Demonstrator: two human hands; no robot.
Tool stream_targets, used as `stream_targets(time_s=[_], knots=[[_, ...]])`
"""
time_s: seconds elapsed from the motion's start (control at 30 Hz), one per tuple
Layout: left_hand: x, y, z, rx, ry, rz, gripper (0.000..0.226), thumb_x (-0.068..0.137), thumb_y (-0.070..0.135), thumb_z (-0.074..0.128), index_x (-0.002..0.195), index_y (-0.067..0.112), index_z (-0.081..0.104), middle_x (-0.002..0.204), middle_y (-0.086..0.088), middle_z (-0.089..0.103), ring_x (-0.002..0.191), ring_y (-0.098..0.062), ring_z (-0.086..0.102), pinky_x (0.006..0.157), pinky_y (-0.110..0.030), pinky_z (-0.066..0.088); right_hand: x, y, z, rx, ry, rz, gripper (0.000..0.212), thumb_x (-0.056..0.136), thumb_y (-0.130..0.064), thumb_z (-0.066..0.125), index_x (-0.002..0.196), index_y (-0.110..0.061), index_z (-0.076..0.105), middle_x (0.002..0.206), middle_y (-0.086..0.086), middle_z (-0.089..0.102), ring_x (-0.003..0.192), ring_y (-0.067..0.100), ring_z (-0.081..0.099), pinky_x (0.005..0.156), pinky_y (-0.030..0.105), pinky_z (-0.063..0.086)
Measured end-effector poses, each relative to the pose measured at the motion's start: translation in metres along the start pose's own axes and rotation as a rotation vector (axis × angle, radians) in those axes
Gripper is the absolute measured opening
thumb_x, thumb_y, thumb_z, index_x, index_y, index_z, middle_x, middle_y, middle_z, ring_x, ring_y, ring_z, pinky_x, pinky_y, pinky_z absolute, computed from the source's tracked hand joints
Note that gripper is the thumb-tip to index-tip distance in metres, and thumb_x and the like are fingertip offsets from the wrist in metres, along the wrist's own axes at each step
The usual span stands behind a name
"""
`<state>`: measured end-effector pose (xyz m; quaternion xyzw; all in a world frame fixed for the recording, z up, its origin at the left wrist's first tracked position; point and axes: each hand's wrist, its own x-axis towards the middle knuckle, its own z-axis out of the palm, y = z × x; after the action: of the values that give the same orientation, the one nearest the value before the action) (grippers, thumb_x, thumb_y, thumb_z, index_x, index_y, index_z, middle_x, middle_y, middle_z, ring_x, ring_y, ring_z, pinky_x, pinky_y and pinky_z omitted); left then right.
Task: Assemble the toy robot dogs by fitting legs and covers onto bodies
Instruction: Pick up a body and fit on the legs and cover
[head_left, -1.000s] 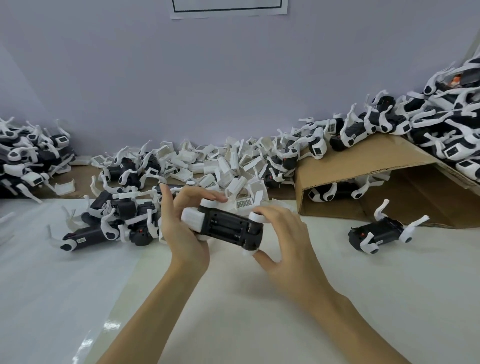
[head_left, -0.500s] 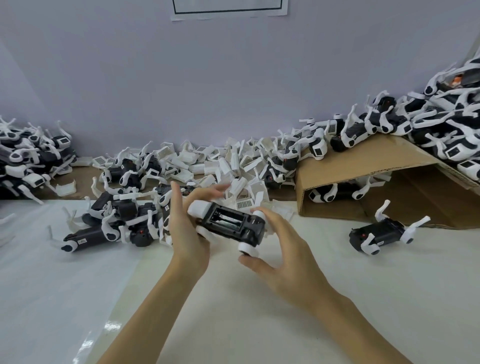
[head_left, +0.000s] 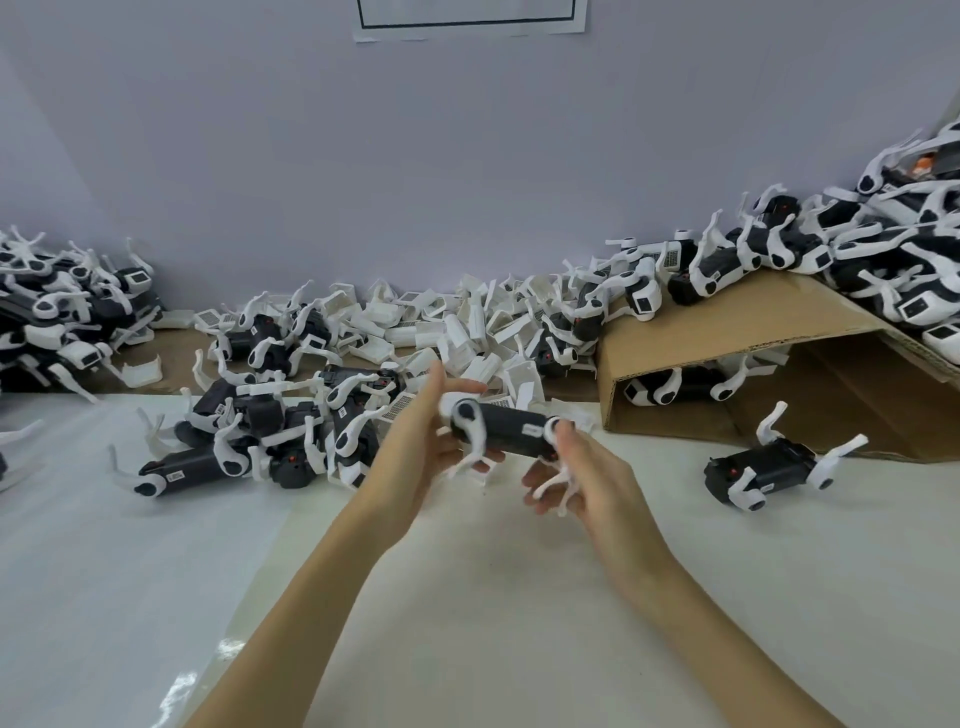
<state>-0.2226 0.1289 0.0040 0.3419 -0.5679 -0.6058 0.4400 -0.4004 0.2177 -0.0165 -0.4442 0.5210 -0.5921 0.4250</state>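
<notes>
I hold a black toy dog body (head_left: 506, 428) with white legs between both hands above the white table (head_left: 467, 597). It lies on its side, legs hanging down. My left hand (head_left: 421, 441) supports its left end, with fingers stretched up behind it and the thumb near the white front joint. My right hand (head_left: 582, 467) grips the right end, fingers curled round the rear leg joint. A heap of loose white covers (head_left: 467, 332) lies just behind the hands. Several dog bodies with legs (head_left: 249, 436) lie to the left.
A tipped cardboard box (head_left: 753, 338) stands at the right, with finished dogs (head_left: 857, 249) piled on it and one inside. A single dog (head_left: 769, 467) lies on the table in front of the box. Another pile of dogs (head_left: 57, 312) sits at the far left by the wall.
The dog body has been rolled over: its open underside faced up before, now its side faces me and the legs point down. Both hands shifted slightly right.
</notes>
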Motion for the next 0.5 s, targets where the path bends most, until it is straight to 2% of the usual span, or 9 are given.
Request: stream_targets(time_s=[0.07,0.1,0.13,0.2,0.27,0.33,0.37,0.43,0.5], knots=[[0.0,-0.008,0.003,0.036,-0.077,0.052,0.051,0.111,0.052,0.047,0.11,0.007,0.071,0.087,-0.019,0.072,0.077,-0.037,0.07,0.062,-0.027,0.056,0.007,-0.004,-0.005,0.21,0.047,0.243,0.061,0.098,-0.057,0.056,0.106,0.002,0.067,0.076,0.022,0.07,0.061,0.03,0.065,0.057,0.033,0.051],[0.0,-0.013,0.004,0.023,-0.092,0.058,0.05,0.112,0.05,0.047,0.114,0.007,0.072,0.09,-0.029,0.069,0.078,-0.038,0.07,0.064,-0.029,0.056,0.009,-0.005,-0.008,0.274,0.053,0.317,0.058,0.1,-0.055,0.053,0.104,0.002,0.065,0.073,0.023,0.068,0.056,0.029,0.063,0.053,0.031,0.049],[0.001,-0.017,0.004,0.005,-0.103,0.053,0.051,0.112,0.05,0.047,0.118,0.006,0.073,0.094,-0.036,0.066,0.079,-0.037,0.069,0.066,-0.031,0.056,0.01,-0.006,-0.01,0.311,0.046,0.36,0.055,0.101,-0.054,0.052,0.104,0.0,0.063,0.072,0.023,0.066,0.053,0.028,0.061,0.051,0.03,0.046],[0.001,-0.019,0.003,-0.038,-0.107,0.043,0.052,0.111,0.05,0.049,0.121,0.006,0.074,0.1,-0.032,0.069,0.08,-0.032,0.068,0.07,-0.031,0.056,0.01,-0.006,-0.01,0.367,0.016,0.374,0.051,0.102,-0.053,0.051,0.108,-0.003,0.063,0.073,0.022,0.066,0.053,0.027,0.06,0.052,0.031,0.044],[0.002,-0.018,0.003,-0.101,-0.093,0.024,0.051,0.109,0.051,0.048,0.126,0.011,0.075,0.112,-0.018,0.075,0.09,-0.026,0.071,0.076,-0.03,0.057,0.009,-0.004,-0.007,0.426,-0.029,0.327,0.05,0.101,-0.05,0.054,0.119,-0.005,0.064,0.082,0.023,0.068,0.061,0.028,0.063,0.059,0.033,0.044],[0.002,-0.013,0.003,-0.103,-0.043,0.003,0.056,0.104,0.062,0.042,0.127,0.024,0.076,0.123,-0.01,0.077,0.106,-0.023,0.075,0.085,-0.03,0.059,0.007,-0.002,-0.004,0.42,-0.084,0.22,0.053,0.098,-0.049,0.054,0.13,-0.008,0.064,0.099,0.023,0.071,0.08,0.03,0.07,0.07,0.036,0.047],[0.002,-0.011,0.002,-0.043,-0.003,0.008,0.062,0.101,0.072,0.036,0.124,0.032,0.077,0.121,-0.006,0.079,0.108,-0.021,0.074,0.088,-0.031,0.058,0.006,0.0,-0.002,0.372,-0.1,0.149,0.053,0.096,-0.047,0.055,0.133,-0.009,0.063,0.11,0.02,0.072,0.093,0.031,0.072,0.076,0.037,0.05],[0.002,-0.01,0.0,0.117,0.042,0.022,0.072,0.092,0.091,0.03,0.118,0.041,0.075,0.113,0.003,0.08,0.108,-0.017,0.074,0.094,-0.034,0.053,0.002,0.004,-0.001,0.167,-0.108,-0.031,0.045,0.096,-0.04,0.061,0.135,-0.016,0.061,0.127,0.008,0.07,0.114,0.027,0.069,0.084,0.037,0.056],[0.001,-0.012,0.0,0.212,0.093,0.065,0.065,0.088,0.09,0.042,0.111,0.04,0.075,0.108,0.009,0.079,0.106,-0.009,0.073,0.096,-0.034,0.05,-0.002,0.008,-0.001,-0.092,-0.168,-0.206,0.044,0.098,-0.036,0.067,0.14,-0.026,0.056,0.134,-0.011,0.065,0.122,0.013,0.064,0.087,0.03,0.058]])
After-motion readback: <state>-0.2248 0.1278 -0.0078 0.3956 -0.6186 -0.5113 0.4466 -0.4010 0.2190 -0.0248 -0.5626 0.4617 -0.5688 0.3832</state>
